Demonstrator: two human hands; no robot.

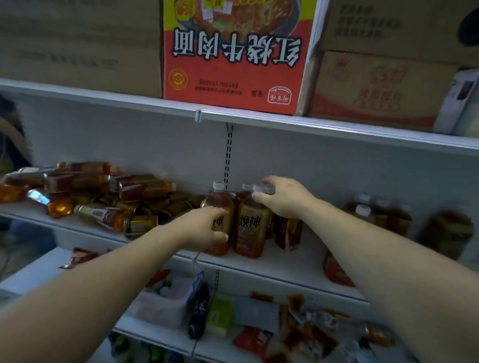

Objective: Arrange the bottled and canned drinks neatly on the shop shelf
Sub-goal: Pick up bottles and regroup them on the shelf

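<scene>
Head camera looks at a white metal shop shelf (284,267). The left hand (201,229) has its grip curled round the body of an upright amber plastic tea bottle with a white cap (218,199). The right hand (285,200) pinches the cap of the neighbouring yellow-labelled amber bottle (250,230), which touches the first. Blurred upright bottles (367,213) stand further right. The task looks early: a heap of lying amber bottles (96,195) at the left is not yet stood up. Above sits a red printed noodle carton (231,67) among brown cartons; below lie loose snack packets (295,335).
</scene>
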